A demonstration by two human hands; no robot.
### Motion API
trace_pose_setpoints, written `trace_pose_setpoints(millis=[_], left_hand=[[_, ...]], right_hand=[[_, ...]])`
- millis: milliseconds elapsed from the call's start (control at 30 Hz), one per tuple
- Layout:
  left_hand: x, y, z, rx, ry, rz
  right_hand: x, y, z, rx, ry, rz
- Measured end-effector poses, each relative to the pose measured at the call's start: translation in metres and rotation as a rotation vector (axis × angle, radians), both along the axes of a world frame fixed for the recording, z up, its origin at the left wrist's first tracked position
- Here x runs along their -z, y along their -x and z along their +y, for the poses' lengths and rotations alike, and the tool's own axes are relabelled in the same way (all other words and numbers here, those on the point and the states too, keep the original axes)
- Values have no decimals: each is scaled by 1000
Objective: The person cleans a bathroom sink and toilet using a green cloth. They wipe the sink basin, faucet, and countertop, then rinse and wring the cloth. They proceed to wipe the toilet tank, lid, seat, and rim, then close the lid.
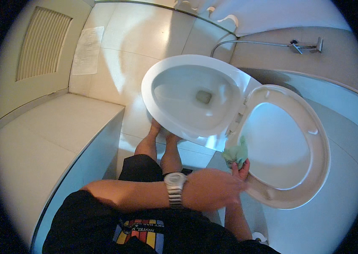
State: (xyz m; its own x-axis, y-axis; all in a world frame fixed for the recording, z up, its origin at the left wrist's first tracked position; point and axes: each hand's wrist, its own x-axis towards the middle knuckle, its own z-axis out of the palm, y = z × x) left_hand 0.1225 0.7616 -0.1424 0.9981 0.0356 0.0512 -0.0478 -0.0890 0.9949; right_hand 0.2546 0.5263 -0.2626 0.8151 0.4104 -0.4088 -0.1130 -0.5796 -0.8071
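My right hand [241,170] pinches a crumpled pale green cloth [236,153] at the lower left edge of the raised toilet seat [319,152]. The cloth is next to the hinge side and seems to touch the seat. My left hand [215,190], with a silver watch on its wrist, crosses in front of my right wrist. Motion smears its fingers, so what they do is unclear. Behind the seat stands the raised lid [276,144]. The white toilet bowl [147,84] is uncovered, with water at its bottom.
A metal hose [255,42] runs to a chrome shower fitting [304,45] at the far right, near a white curtain [289,17]. On the left are a tiled ledge [56,122], a louvred panel [43,44] and a white mat [88,51]. A paper roll [259,237] sits low right.
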Motion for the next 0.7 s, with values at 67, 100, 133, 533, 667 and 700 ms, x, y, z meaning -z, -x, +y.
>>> trace_pose_setpoints(millis=[67, 100, 133, 533, 667, 700], left_hand=[[27, 42, -7, -77, 4, 147], [45, 51, -11, -108, -1, 243], [62, 70, -13, -126, -1, 339], [162, 192, -49, -261, 97, 976], [163, 192, -61, -264, 194, 1043], [164, 196, -65, -280, 193, 1047]], right_hand=[[-14, 10, 6, 97, 25, -10], [-11, -6, 12, 79, 43, -2], [-9, -8, 19, 72, 66, 4], [143, -110, 236, -646, 718, -769], [212, -122, 266, -528, 831, -689], [211, -136, 268, -399, 793, -563]])
